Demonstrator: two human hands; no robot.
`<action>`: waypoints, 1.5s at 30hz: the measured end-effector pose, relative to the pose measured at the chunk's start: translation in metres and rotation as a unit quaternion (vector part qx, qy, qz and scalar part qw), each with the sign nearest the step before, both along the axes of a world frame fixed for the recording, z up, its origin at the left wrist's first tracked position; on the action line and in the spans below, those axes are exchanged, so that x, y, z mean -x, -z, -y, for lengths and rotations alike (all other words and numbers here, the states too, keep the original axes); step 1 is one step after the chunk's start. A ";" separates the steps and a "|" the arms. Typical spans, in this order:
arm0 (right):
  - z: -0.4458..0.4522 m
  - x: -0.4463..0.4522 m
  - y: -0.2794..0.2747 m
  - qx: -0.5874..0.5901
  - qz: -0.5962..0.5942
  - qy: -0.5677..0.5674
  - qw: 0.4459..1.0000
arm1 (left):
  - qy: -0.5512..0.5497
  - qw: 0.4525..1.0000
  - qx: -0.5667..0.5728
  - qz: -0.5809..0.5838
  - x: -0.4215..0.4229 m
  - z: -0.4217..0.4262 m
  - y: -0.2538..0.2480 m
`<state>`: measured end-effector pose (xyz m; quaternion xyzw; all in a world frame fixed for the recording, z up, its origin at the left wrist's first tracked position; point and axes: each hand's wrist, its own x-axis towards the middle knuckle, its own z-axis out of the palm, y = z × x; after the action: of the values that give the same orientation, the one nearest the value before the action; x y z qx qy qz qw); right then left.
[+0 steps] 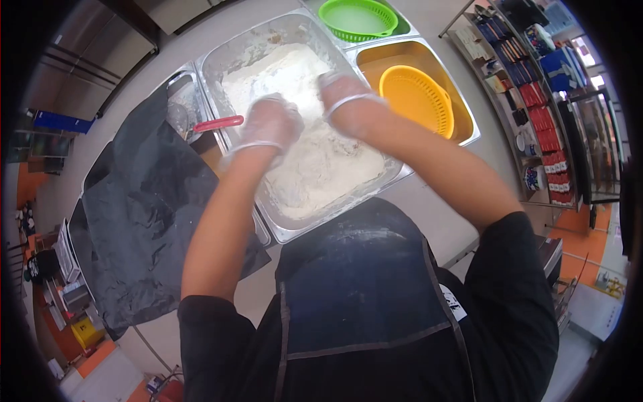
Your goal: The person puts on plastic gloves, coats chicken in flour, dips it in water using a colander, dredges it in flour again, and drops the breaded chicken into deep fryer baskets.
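Note:
White flour [328, 181] fills a large metal pan [288, 231] in front of me, heaped toward the far end and rougher near the middle. Both my hands wear clear plastic gloves and are over the flour. My left hand [271, 124] is at the pan's left side, its fingers curled inward; whatever they hold is hidden. My right hand [348, 104] is at the right side, smeared by motion, with its fingers out of clear sight. Beside my left wrist, a red handle [218, 123] sticks out over the pan's left rim.
A yellow plastic basket [416, 100] sits in a metal pan at right, and a green basket [358, 20] beyond it. Black plastic sheeting [147, 221] covers the left side, beside a smaller metal container [182, 100]. Stocked shelves [529, 100] stand far right.

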<state>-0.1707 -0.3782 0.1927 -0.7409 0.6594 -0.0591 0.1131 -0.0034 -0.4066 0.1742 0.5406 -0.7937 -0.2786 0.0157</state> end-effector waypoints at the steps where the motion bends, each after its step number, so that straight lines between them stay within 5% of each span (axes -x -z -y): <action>1: -0.008 -0.026 -0.005 -0.004 0.041 -0.002 0.999 | 0.035 0.995 0.089 -0.008 0.015 -0.008 0.021; 2: -0.001 -0.036 -0.010 -0.069 -0.022 0.004 0.997 | -0.022 0.995 0.055 -0.080 0.024 -0.020 0.019; 7: -0.029 -0.006 -0.024 -0.052 -0.045 -0.026 0.997 | 0.048 0.997 0.025 -0.063 0.014 -0.028 -0.004; 10: -0.052 0.010 -0.029 -0.127 0.015 0.001 0.992 | 0.094 0.978 0.148 -0.115 0.008 -0.036 -0.012; 16: -0.136 0.072 -0.032 -0.031 0.158 0.083 0.983 | 0.143 0.968 0.125 -0.162 0.067 -0.079 -0.092; 18: -0.177 0.113 -0.021 -0.009 0.209 0.128 0.970 | 0.203 0.937 0.210 -0.190 0.089 -0.091 -0.105; 22: -0.297 0.215 -0.051 0.023 0.419 0.303 0.855 | 0.233 0.940 0.019 -0.251 0.171 -0.134 -0.135; 24: -0.358 0.265 -0.063 -0.016 0.400 0.394 0.827 | 0.244 0.916 0.015 -0.319 0.225 -0.166 -0.138; 28: -0.497 0.367 0.003 0.066 0.388 0.524 0.756 | 0.295 0.895 -0.015 -0.334 0.335 -0.207 -0.095; 33: -0.665 0.457 0.053 0.203 0.470 0.648 0.564 | 0.347 0.882 -0.103 -0.301 0.513 -0.282 -0.084; 38: -0.779 0.503 -0.050 0.319 0.469 0.714 0.411 | 0.475 0.829 -0.078 -0.285 0.702 -0.407 -0.145; 39: -0.795 0.512 -0.073 0.348 0.478 0.707 0.389 | 0.513 0.790 -0.115 -0.316 0.734 -0.434 -0.163; 43: -0.858 0.570 -0.136 0.439 0.477 0.687 0.329 | 0.645 0.674 0.103 -0.345 0.879 -0.517 -0.216; 45: -0.881 0.603 -0.158 0.514 0.434 0.682 0.287 | 0.677 0.622 0.026 -0.393 0.948 -0.567 -0.229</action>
<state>-0.7738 0.5024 0.3503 0.2046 0.6153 -0.7543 -0.1025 -0.9513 0.1608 0.4037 -0.3109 -0.8605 -0.3755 0.1478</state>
